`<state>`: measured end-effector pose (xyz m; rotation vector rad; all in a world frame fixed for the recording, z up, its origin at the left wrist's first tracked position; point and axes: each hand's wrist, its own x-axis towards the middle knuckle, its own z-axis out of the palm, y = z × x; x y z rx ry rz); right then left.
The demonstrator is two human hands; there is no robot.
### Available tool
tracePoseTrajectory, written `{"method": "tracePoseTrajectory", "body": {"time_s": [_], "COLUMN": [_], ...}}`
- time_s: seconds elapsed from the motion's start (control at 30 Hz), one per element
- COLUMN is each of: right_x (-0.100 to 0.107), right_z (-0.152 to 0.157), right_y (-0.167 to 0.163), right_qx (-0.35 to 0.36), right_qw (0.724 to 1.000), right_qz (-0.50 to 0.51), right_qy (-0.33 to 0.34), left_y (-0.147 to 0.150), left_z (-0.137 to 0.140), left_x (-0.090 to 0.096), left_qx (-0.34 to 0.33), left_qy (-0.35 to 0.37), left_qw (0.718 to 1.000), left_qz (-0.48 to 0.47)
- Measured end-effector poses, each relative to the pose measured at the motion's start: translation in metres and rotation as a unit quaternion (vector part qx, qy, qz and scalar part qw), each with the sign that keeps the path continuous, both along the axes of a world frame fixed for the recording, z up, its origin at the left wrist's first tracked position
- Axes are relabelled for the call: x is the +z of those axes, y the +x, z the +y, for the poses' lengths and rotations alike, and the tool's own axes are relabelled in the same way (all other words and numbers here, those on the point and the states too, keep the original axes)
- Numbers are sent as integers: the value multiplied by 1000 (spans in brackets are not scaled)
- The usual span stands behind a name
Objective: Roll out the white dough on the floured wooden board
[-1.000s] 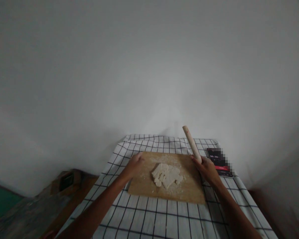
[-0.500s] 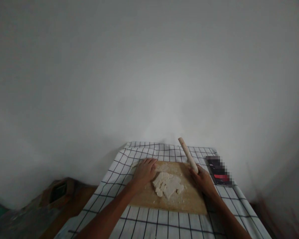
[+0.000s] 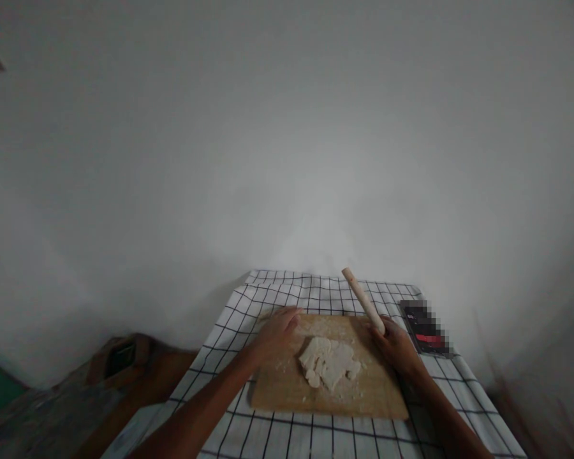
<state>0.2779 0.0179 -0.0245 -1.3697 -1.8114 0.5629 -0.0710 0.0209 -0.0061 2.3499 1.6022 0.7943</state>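
My right hand (image 3: 395, 345) is wrapped round the near end of a thin wooden rolling pin (image 3: 363, 299), over the right side of a wooden board (image 3: 287, 396). The pin slants up and away to the left, its far end raised. A flat, ragged lump of pale dough (image 3: 329, 362) lies mid-board with crumbs and flour around it. My left hand (image 3: 278, 326) is at the board's back left, fingers stretched out and apart from the dough. Whether its palm touches the board is unclear.
A white cloth with black grid lines (image 3: 268, 293) covers the table, which meets a pale wall (image 3: 287, 159). A dark, partly blurred phone-like slab (image 3: 425, 331) lies at the right edge. A brown wooden object (image 3: 124, 360) stands low on the left.
The view has shifted slightly, so the board and dough appear lower and farther right. My left hand has drawn a little left, away from the dough. My right hand keeps hold of the rolling pin.
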Motion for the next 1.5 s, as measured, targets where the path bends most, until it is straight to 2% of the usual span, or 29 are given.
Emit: {"method": "tracePoseTrajectory", "body": {"time_s": [0.13, 0.2, 0.3, 0.37, 0.43, 0.53, 0.6, 0.7, 0.8, 1.03, 1.2, 1.3, 1.4, 1.5], "right_x": [10, 13, 11, 7, 6, 13, 21, 29, 28, 22, 26, 30, 39, 48], "right_z": [-11, -18, -24, -24, -24, -28, -34, -43, -47, -47, -50, -49, -51, -62], "right_y": [11, 15, 21, 23, 24, 25, 25, 25, 22, -4, -11, -9, -12, -26], "right_qx": [32, 52, 64, 57, 45, 20, 7, 8, 24, 41, 54, 54, 71, 89], "right_qw": [996, 994, 995, 997, 999, 1000, 999, 999, 999, 998, 998, 997, 989, 975], "right_qz": [-76, -90, -63, -36, -14, 12, 29, 41, 37, 33, 5, -47, -126, -202], "right_qy": [40, 37, 34, 30, 27, 19, 13, 0, -24, -20, -20, -30, -35, -12], "left_y": [12, 23, 37, 42, 42, 37, 30, 20, 13, 20, 17, 14, 12, 19], "left_z": [-34, -59, -83, -80, -67, -43, -37, -44, -59, -71, -78, -80, -75, -58], "left_x": [23, 21, 6, -3, -5, 3, 10, 11, 6, 2, 1, 13, 41, 67], "left_qx": [-3, -48, -112, -123, -129, -165, -175, -129, -100, -139, -164, -160, -114, -83], "left_qy": [21, 18, 15, 6, -14, -49, -55, -30, -3, 45, 33, 45, 95, 121], "left_qw": [1000, 999, 992, 990, 989, 984, 983, 991, 995, 989, 986, 986, 989, 988], "left_qz": [2, 16, 56, 69, 69, 49, 27, -6, -18, -4, 19, 9, -23, -54]}}
